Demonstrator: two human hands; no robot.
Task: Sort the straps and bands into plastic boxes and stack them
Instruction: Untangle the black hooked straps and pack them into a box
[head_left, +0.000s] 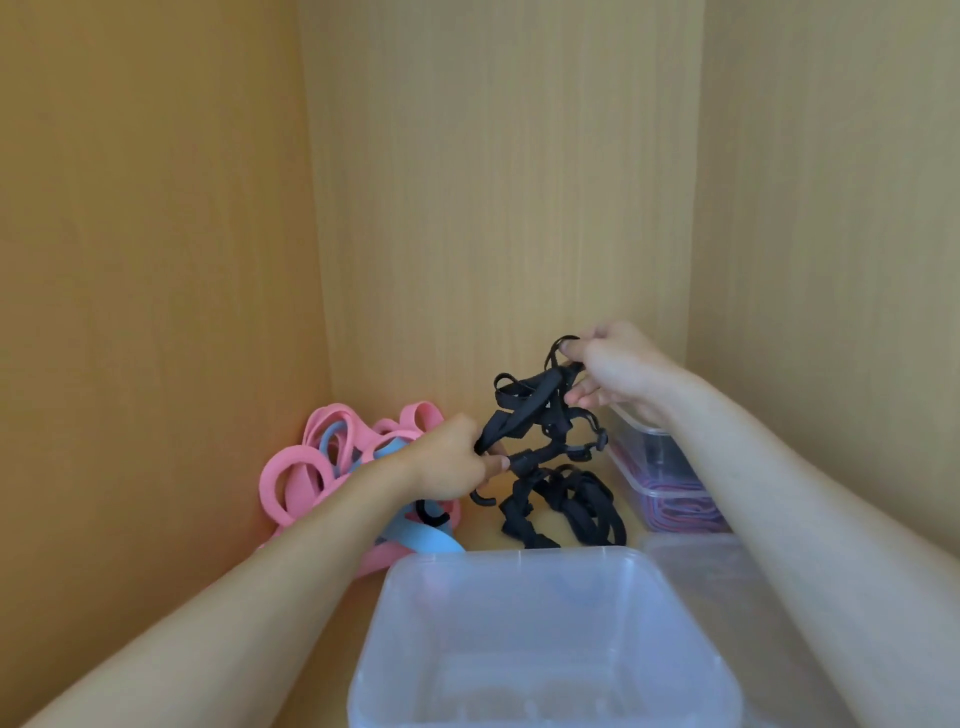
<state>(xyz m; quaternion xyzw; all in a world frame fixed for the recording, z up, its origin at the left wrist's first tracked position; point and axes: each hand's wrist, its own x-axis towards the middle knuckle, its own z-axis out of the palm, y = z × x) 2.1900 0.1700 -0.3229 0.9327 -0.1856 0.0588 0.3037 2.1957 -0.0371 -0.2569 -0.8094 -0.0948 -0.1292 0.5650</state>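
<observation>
Left hand (457, 460) pinches the lower end of the black straps (540, 415); my right hand (615, 371) pinches the upper loops. Together they hold the tangle above the shelf floor (480, 530), its tail resting on the wood just behind the empty clear box (519, 623). Step in hand, by my judgement: untangling straps before boxing. The next move calls for freeing the trailing loops, then lowering the bundle into the box. Pink and blue bands (317, 457) lie unsorted at left; lidded boxes (670, 483) stand stacked at right. No label or writing is readable.

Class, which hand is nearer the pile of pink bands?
Left. The left hand sits beside the pink bands; the right hand, also holding the black straps, is farther right.
</observation>
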